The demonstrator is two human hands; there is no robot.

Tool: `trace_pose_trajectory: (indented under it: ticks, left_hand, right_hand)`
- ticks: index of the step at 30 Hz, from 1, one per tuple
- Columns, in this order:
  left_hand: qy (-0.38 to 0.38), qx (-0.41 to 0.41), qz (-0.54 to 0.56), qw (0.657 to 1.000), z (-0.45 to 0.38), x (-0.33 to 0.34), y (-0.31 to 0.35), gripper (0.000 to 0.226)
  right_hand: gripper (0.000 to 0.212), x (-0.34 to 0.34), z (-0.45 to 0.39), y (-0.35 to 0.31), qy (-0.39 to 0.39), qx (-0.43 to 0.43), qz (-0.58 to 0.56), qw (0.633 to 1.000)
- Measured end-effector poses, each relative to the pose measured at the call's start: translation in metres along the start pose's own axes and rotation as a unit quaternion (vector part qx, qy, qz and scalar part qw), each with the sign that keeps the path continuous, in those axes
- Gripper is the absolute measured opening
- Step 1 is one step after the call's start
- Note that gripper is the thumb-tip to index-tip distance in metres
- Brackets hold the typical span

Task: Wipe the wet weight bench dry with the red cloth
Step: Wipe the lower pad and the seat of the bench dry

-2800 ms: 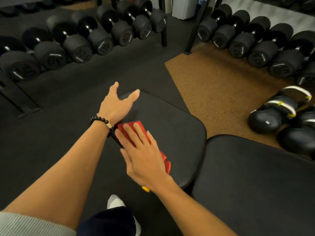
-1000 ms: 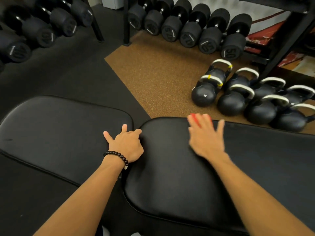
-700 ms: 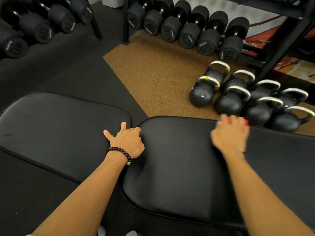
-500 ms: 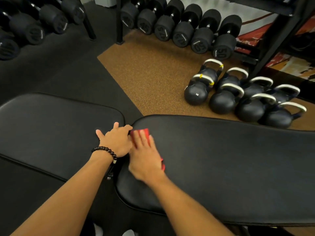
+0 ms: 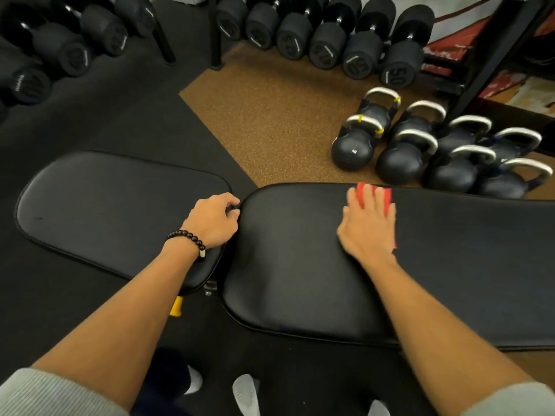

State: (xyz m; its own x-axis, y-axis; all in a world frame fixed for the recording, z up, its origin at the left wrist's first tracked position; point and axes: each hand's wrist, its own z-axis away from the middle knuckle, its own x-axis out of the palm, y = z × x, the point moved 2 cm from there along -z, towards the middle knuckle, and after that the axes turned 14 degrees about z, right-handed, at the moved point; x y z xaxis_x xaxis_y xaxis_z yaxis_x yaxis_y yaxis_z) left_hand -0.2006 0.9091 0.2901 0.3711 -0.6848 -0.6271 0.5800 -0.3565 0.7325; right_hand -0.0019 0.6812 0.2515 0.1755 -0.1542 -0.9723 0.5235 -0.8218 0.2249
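The right hand is laid flat, fingers extended, pressing the red cloth onto the long pad of the weight bench near its far edge; the cloth is mostly covered by the fingers. The left hand, bearing a beaded bracelet, is rested at the gap between the two pads, fingers curled over the seat pad's edge. Kettlebells are seen on the floor beyond.

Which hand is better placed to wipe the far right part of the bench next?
The right hand. It already presses the red cloth flat on the long pad. The left hand holds no cloth and grips the edge of the pad beside the gap.
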Motion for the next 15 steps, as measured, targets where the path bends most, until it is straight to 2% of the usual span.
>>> trace_pose_trajectory:
  ticks: [2,5,8,11,15]
  left_hand:
    - [-0.021,0.0,-0.003,1.0,0.007,0.002,0.004,0.029]
    - [-0.061,0.008,-0.015,0.998,0.018,0.013,0.015,0.026]
    - [-0.101,0.017,-0.027,0.994,0.032,0.034,0.025,0.028]
    - [-0.121,0.024,-0.028,0.992,0.046,0.056,0.03,0.029]
    - [-0.131,0.02,-0.039,0.99,0.063,0.079,0.035,0.033]
  right_hand:
    - [0.061,-0.007,0.03,-0.053,0.0,-0.077,0.017,0.997]
    - [0.071,-0.009,0.107,-0.131,-0.017,-0.214,-0.026,0.976]
    - [0.075,-0.011,0.155,-0.154,-0.063,-0.293,-0.047,0.953]
    - [0.071,-0.01,0.156,-0.113,-0.035,-0.261,-0.054,0.963]
    - [0.063,-0.005,0.145,0.014,0.002,-0.094,-0.035,0.995]
